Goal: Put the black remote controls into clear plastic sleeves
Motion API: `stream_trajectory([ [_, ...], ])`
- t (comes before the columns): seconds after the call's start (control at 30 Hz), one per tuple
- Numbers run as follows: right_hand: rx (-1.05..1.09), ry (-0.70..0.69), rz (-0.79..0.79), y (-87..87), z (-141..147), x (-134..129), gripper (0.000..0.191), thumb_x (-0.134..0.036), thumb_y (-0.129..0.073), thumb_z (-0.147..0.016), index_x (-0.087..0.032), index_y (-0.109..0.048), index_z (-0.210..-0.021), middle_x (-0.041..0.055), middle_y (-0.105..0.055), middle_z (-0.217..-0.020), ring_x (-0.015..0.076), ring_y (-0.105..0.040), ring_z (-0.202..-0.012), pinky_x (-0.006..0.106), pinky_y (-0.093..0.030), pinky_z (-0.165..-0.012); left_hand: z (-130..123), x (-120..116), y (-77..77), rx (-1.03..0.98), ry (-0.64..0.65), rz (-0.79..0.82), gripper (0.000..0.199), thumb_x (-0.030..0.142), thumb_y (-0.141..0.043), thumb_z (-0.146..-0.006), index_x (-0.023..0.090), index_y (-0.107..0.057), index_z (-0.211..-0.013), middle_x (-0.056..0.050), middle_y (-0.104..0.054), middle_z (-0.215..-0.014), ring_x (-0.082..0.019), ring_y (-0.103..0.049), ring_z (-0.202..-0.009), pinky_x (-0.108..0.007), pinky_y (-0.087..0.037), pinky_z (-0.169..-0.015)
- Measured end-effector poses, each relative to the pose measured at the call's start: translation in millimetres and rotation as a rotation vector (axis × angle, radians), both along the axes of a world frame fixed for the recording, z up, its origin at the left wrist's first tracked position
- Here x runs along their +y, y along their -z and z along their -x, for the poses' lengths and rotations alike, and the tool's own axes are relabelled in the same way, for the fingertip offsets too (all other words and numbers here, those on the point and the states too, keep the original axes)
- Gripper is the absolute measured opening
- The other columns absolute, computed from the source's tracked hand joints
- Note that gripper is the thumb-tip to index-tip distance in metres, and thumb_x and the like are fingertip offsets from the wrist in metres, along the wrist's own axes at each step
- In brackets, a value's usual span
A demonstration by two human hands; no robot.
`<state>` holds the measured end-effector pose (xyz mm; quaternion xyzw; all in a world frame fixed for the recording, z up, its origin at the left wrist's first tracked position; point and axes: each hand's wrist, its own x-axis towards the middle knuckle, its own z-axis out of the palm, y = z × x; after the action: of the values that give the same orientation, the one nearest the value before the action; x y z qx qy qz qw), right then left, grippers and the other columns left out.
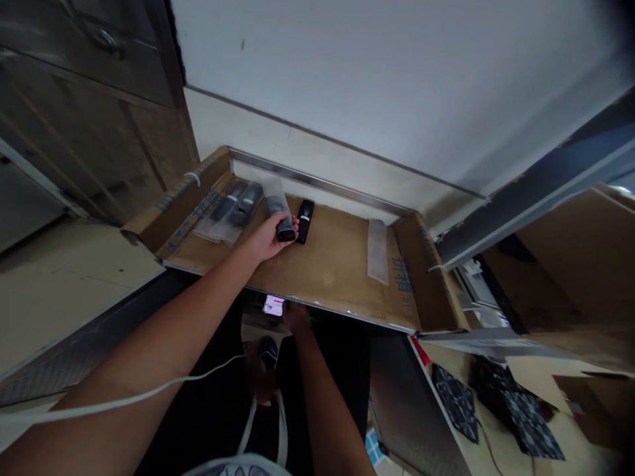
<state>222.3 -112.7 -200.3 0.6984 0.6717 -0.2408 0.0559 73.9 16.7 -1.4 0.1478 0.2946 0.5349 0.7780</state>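
My left hand (272, 237) is closed around a long black handset, like a remote control (286, 234), partly inside a translucent plastic sleeve (274, 195). Just right of it lies a bare black handset (305, 221) with a small white label. To the left, two sleeved handsets (239, 203) rest side by side on the cardboard. My right hand (296, 316) is down in shadow below the tray's front edge, beside a small bright pinkish-white rectangle (274, 305). Its fingers are too dark to make out.
A cardboard-lined tray (327, 271) with raised sides spans the front. An unfilled-looking sleeve (378, 251) lies at its right end. A white cable (163, 385) crosses my left forearm. Cardboard boxes (570, 264) stand at right, and dark patterned bags (520, 413) lie on the floor.
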Motion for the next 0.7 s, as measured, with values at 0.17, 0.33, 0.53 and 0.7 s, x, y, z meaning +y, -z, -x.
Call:
stream_trajectory([
  [0.17, 0.034, -0.031, 0.005, -3.6, 3.6, -10.6, 0.046, -0.037, -0.037, -0.103, -0.021, -0.058, -0.141, 0.0144, -0.070, -0.131, 0.0267, -0.066, -0.121, 0.038, -0.048, -0.104, -0.9, -2.2, -3.2, 0.015, -0.010, 0.014, 0.017, 0.022, -0.052, -0.097, 0.012, -0.063, -0.091, -0.006, -0.067, -0.083, -0.011, -0.063, -0.066, -0.023, -0.055, -0.063],
  [0.33, 0.022, -0.006, 0.013, 1.4, 5.1, -7.9, 0.048, -0.039, -0.035, -0.104, -0.014, -0.061, -0.137, 0.0175, -0.069, -0.131, 0.0280, -0.064, -0.124, 0.038, -0.046, -0.107, -1.1, -3.7, -6.1, 0.020, -0.011, 0.019, 0.014, 0.023, -0.054, -0.095, 0.012, -0.064, -0.093, -0.006, -0.067, -0.082, -0.011, -0.063, -0.065, -0.023, -0.056, -0.062],
  [0.53, 0.033, 0.005, 0.031, 6.1, 10.8, 4.9, 0.054, -0.046, -0.035, -0.104, -0.011, -0.065, -0.132, 0.0200, -0.070, -0.128, 0.0283, -0.066, -0.122, 0.038, -0.047, -0.106, -1.0, -1.0, -3.9, 0.006, -0.009, 0.020, 0.017, 0.023, -0.054, -0.096, 0.012, -0.064, -0.089, -0.007, -0.067, -0.082, -0.011, -0.063, -0.066, -0.024, -0.056, -0.062],
  [0.7, 0.071, 0.000, 0.007, 7.6, 16.7, 10.8, 0.053, -0.044, -0.034, -0.104, -0.012, -0.068, -0.130, 0.0194, -0.070, -0.130, 0.0293, -0.065, -0.124, 0.041, -0.046, -0.109, -0.8, -1.9, -4.9, 0.004, 0.000, 0.028, 0.020, 0.023, -0.051, -0.098, 0.011, -0.064, -0.088, -0.006, -0.067, -0.082, -0.011, -0.062, -0.066, -0.024, -0.055, -0.063],
])
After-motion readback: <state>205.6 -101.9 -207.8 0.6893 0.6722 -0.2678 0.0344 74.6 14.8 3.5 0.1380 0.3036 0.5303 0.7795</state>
